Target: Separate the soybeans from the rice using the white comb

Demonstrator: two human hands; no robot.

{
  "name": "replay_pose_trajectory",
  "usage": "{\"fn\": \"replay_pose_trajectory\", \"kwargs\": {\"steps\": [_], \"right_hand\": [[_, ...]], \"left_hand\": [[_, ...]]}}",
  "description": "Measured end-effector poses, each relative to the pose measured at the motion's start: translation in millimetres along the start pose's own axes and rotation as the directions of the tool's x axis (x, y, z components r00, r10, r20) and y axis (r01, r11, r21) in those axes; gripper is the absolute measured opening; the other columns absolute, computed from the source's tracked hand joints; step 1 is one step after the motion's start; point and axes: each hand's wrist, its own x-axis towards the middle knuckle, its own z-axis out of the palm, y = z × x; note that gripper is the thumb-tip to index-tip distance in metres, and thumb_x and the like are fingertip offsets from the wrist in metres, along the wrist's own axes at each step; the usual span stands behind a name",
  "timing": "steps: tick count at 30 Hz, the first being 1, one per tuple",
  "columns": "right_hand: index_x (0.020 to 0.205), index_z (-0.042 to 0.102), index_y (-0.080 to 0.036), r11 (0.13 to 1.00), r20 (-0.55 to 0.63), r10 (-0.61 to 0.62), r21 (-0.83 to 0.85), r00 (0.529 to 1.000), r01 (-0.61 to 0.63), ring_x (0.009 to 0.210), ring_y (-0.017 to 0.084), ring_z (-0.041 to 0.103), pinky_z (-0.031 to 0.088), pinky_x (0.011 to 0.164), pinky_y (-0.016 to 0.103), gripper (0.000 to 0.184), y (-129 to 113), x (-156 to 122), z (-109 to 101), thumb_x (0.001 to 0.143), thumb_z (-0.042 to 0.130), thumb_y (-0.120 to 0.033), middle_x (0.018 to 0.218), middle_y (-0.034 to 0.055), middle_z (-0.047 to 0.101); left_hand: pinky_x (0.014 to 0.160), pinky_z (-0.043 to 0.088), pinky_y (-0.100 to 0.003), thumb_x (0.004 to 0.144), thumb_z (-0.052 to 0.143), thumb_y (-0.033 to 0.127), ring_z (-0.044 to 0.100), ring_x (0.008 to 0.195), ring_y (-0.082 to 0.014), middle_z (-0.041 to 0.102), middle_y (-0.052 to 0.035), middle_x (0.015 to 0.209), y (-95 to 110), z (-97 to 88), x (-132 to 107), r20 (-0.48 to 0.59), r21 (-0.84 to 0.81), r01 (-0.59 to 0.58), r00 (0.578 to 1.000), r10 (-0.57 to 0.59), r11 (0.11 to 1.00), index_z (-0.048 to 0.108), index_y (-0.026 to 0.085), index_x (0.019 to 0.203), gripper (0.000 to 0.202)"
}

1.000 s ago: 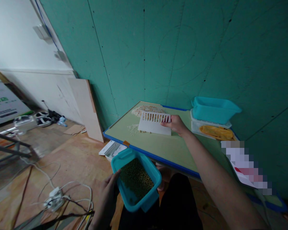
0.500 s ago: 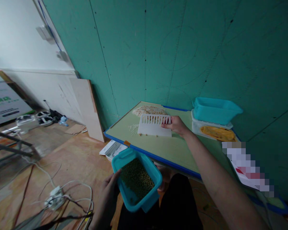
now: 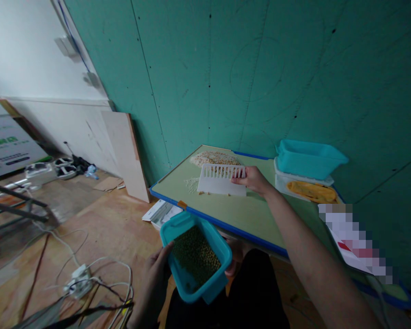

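Note:
My right hand (image 3: pixel 254 181) grips the end of a white slotted scraper (image 3: pixel 221 185), which stands tilted on the table with its long edge low. Behind the scraper lies a heap of mixed grains and beans (image 3: pixel 214 157); a small scatter of white grains (image 3: pixel 192 184) is at its left, and a few beans sit along its near edge. Below the table edge, my left hand (image 3: pixel 157 265) holds a turquoise plastic tub (image 3: pixel 224 249) by its left rim. Inside the tub are green beans (image 3: pixel 189 249) and some yellowish beans (image 3: pixel 210 260).
The pale green table (image 3: pixel 253 214) has a blue edge. On its right stand an empty turquoise bin (image 3: pixel 308 157), a clear container, a yellow cloth-like item (image 3: pixel 311 192) and a blurred-out flat item. A green wall rises behind; cables and a power strip (image 3: pixel 79 281) lie on the floor.
The whole view has shifted very slightly. Both hands keep their holds, and the scraper and the tub stay nearly where they were; one bean by the scraper's near edge sits slightly farther right.

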Motion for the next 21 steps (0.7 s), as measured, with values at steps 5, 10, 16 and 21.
{"fn": "replay_pose_trajectory", "kwargs": {"steps": [5,10,16,21], "right_hand": [[0.076,0.073,-0.013,1.0,-0.003,0.004,0.007,1.0,-0.004,0.07,0.019,0.066,0.052,0.069,0.032,0.031,-2.0,0.0,0.5,0.055,0.084,-0.032,0.079,0.0058,0.076],[0.073,0.072,-0.015,1.0,0.008,-0.003,0.005,1.0,0.003,0.068,0.019,0.064,0.051,0.068,0.032,0.031,-4.0,-0.7,0.2,0.054,0.084,-0.036,0.075,0.0048,0.074],[0.076,0.072,-0.014,1.0,0.016,0.005,0.007,1.0,-0.005,0.069,0.02,0.065,0.051,0.071,0.034,0.031,-3.5,-1.3,1.2,0.055,0.083,-0.035,0.078,0.0063,0.075],[0.076,0.071,-0.014,1.0,0.013,-0.001,-0.03,1.0,0.002,0.07,0.019,0.066,0.053,0.072,0.034,0.029,-3.9,-0.4,1.2,0.057,0.083,-0.032,0.08,0.0058,0.075]], "left_hand": [[0.044,0.036,-0.028,0.057,0.08,0.04,0.044,0.044,-0.0141,0.047,0.0026,0.043,1.4,-3.0,2.1,0.043,-0.068,0.05,0.998,-0.047,0.996,0.061,0.02,0.046,0.03],[0.044,0.034,-0.026,0.056,0.082,0.039,0.041,0.045,-0.0117,0.045,0.0037,0.043,1.9,-4.6,2.6,0.065,-0.104,0.069,0.996,-0.062,0.992,0.061,0.018,0.046,0.032],[0.048,0.042,-0.028,0.058,0.082,0.039,0.051,0.048,-0.0159,0.052,0.0016,0.044,1.0,-5.9,3.7,0.085,-0.119,0.086,0.994,-0.076,0.989,0.07,0.016,0.054,0.026],[0.045,0.042,-0.029,0.053,0.084,0.04,0.053,0.047,-0.0181,0.055,0.0007,0.044,-2.2,-7.9,7.7,0.094,-0.122,0.093,0.992,-0.082,0.988,0.073,0.017,0.055,0.026]]}}
